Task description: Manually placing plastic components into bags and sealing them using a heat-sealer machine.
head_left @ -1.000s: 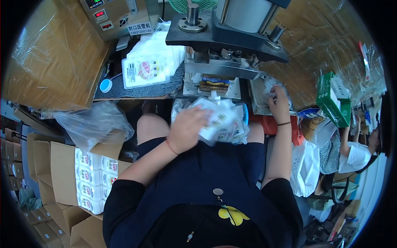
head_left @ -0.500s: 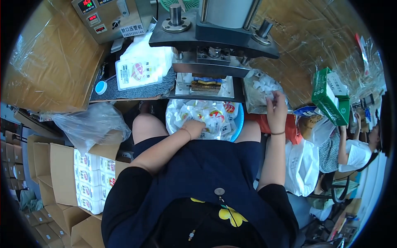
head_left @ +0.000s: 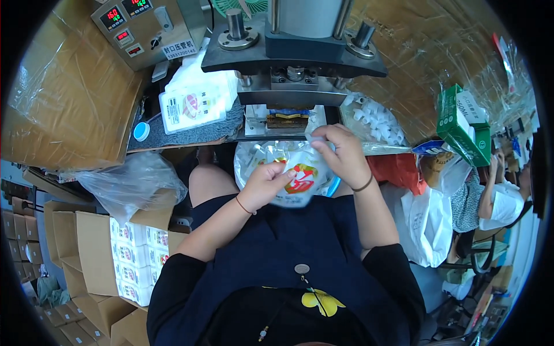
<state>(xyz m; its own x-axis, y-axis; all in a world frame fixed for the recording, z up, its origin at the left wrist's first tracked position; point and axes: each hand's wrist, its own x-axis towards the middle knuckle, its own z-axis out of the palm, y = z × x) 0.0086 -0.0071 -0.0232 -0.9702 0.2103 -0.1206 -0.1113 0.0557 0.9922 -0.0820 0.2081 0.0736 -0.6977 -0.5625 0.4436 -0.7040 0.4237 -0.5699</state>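
My left hand [head_left: 265, 185] grips a printed plastic pouch [head_left: 301, 179], white with red, yellow and green artwork, held over my lap. The fingers of my right hand [head_left: 345, 154] pinch a small white plastic spout [head_left: 314, 137] by the pouch's upper right edge; whether it touches the pouch I cannot tell. Beneath lies a blue basin [head_left: 334, 185] filled with more pouches. Small white spouts [head_left: 378, 122] are heaped in a clear plastic-lined tray beyond my right hand. Straight ahead stands a metal press [head_left: 291, 98] with a brass-coloured die in its jaw.
A control box [head_left: 138, 37] with lit displays stands at upper left. Below it, flat pouches [head_left: 196, 106] and a blue cap [head_left: 141, 131] lie on a grey cloth. An open carton [head_left: 95, 248] of packed pouches is at left, a green box [head_left: 461, 124] at right. Another person [head_left: 499, 202] sits far right.
My left hand has lifted a pouch out of the basin. My right hand has come from the spout tray toward the middle with a small white spout.
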